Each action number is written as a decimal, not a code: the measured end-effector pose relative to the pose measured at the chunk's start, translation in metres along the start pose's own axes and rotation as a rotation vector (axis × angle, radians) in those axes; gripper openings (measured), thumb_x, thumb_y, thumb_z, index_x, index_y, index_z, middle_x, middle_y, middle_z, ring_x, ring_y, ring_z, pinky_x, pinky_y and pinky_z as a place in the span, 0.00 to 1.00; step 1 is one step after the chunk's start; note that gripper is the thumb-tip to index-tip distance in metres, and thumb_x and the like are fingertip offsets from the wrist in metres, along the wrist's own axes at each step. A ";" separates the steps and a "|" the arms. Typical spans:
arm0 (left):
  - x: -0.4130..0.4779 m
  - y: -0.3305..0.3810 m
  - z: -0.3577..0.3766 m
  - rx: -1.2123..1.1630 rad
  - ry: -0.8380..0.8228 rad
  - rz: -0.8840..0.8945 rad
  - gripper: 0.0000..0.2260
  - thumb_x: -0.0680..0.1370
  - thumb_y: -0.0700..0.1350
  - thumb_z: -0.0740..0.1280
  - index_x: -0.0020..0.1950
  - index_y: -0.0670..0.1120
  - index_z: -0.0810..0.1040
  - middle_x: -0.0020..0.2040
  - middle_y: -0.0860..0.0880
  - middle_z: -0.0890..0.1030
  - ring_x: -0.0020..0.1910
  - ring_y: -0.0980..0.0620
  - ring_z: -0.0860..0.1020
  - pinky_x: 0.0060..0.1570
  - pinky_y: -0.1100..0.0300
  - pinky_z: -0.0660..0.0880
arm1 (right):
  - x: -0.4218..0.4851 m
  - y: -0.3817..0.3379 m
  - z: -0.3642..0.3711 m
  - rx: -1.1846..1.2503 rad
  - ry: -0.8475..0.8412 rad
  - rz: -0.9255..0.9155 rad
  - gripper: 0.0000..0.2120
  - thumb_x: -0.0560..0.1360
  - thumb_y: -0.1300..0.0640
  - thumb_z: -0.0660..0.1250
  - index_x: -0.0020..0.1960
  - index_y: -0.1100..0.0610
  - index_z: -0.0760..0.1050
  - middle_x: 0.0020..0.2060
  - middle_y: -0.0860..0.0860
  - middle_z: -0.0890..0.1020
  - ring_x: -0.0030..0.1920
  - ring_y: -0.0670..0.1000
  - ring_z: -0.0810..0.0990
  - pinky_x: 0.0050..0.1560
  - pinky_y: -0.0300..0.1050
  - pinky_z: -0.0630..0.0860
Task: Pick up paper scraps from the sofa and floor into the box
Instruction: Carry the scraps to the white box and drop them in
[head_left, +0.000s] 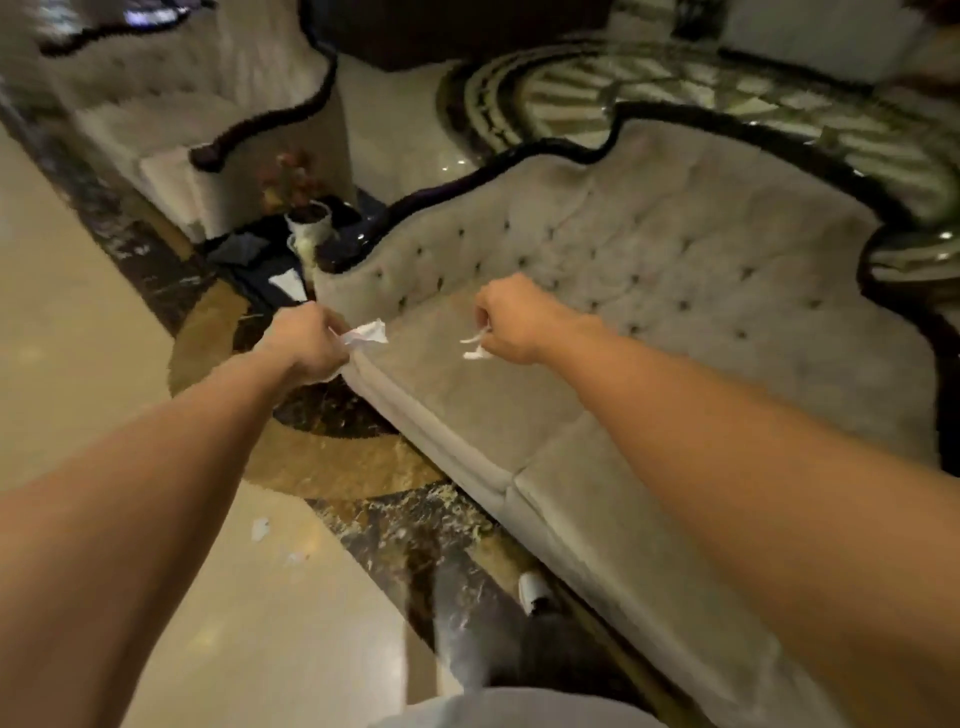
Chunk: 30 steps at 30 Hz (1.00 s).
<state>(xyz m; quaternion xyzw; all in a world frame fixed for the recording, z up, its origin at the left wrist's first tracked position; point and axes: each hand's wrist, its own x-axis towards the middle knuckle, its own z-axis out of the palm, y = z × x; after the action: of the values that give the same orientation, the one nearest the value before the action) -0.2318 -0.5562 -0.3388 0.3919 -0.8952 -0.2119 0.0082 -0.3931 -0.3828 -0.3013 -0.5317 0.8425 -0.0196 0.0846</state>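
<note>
A grey tufted sofa (649, 291) with black trim runs from the centre to the lower right. My left hand (306, 343) hovers over the sofa's front left corner, shut on a crumpled white paper scrap (370, 332). My right hand (511, 325) is above the seat cushion, pinching small white paper scraps (475, 348). Two more white scraps lie on the glossy floor, a larger one (260, 528) and a small one (297, 558). No box shows in this view.
A second grey sofa (171, 130) stands at the upper left. Between the sofas a dark low table carries a white pot with a plant (310, 218) and a white sheet (287, 283). My shoe (535, 592) rests on the dark marble strip beside the sofa.
</note>
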 end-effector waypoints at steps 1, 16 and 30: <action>-0.004 0.018 0.002 0.016 -0.040 0.053 0.09 0.78 0.43 0.66 0.57 0.45 0.81 0.49 0.45 0.80 0.49 0.46 0.77 0.46 0.56 0.72 | -0.021 0.011 -0.003 0.009 0.006 0.067 0.10 0.72 0.59 0.68 0.51 0.61 0.81 0.48 0.61 0.83 0.51 0.62 0.81 0.50 0.50 0.79; -0.307 0.390 0.174 0.111 -0.466 0.939 0.06 0.75 0.41 0.66 0.48 0.45 0.82 0.40 0.47 0.81 0.42 0.48 0.78 0.40 0.59 0.71 | -0.499 0.129 0.018 0.276 0.186 0.834 0.10 0.75 0.61 0.63 0.52 0.58 0.81 0.46 0.55 0.82 0.46 0.55 0.80 0.46 0.48 0.78; -0.670 0.624 0.398 0.394 -0.814 1.339 0.11 0.80 0.50 0.64 0.57 0.46 0.80 0.50 0.46 0.81 0.49 0.49 0.79 0.47 0.57 0.75 | -1.093 0.181 0.138 0.409 0.103 1.821 0.12 0.76 0.57 0.66 0.57 0.59 0.78 0.48 0.54 0.80 0.49 0.53 0.78 0.46 0.44 0.74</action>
<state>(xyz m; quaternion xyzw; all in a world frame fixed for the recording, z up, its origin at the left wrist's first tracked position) -0.2754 0.4410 -0.3593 -0.3413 -0.8937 -0.1263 -0.2623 -0.0728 0.6868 -0.3266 0.3599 0.9175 -0.1173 0.1221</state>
